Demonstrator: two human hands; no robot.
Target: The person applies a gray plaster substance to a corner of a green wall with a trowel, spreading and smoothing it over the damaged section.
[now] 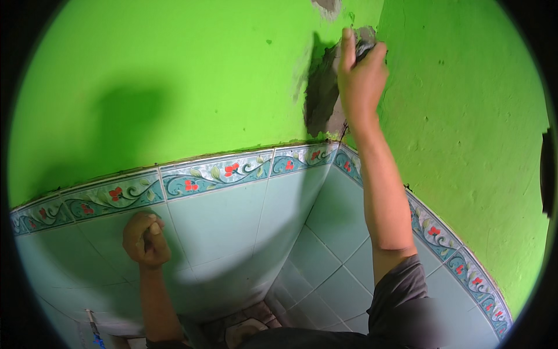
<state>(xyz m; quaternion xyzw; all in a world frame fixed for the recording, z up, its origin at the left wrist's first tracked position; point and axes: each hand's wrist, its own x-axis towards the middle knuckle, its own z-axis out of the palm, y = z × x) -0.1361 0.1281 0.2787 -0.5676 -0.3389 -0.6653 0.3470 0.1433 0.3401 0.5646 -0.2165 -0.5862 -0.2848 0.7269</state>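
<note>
Up in the corner where two bright green plastered walls (174, 75) meet, the right hand (361, 72) is raised at full reach, its fingers wrapped around a small grey tool (366, 42), perhaps a scraper or a lump of filler; too little of it shows to tell which. The tool is pressed against the top of a grey mortar patch (322, 93) that runs down the corner seam to just above the tile border. The arm is stretched nearly straight, and the index finger lies along the tool and points upward, a grip that looks meant to press it flat into the seam rather than merely carry it.

Lower down, the left hand (145, 239) is curled into a loose fist, its knuckles resting against the pale turquoise wall tiles (232, 232) just under the floral border tiles (215, 173) with red flowers and green leaves. Whether anything is enclosed in that fist cannot be made out. Its placement, flat to the wall and well apart from the other hand, reads as a brace that steadies the body during the high reach.

A dark grey sleeve (401, 291) covers the right upper arm. At the bottom left, a slim pipe with a blue fitting (94, 331) stands against the tiles.
</note>
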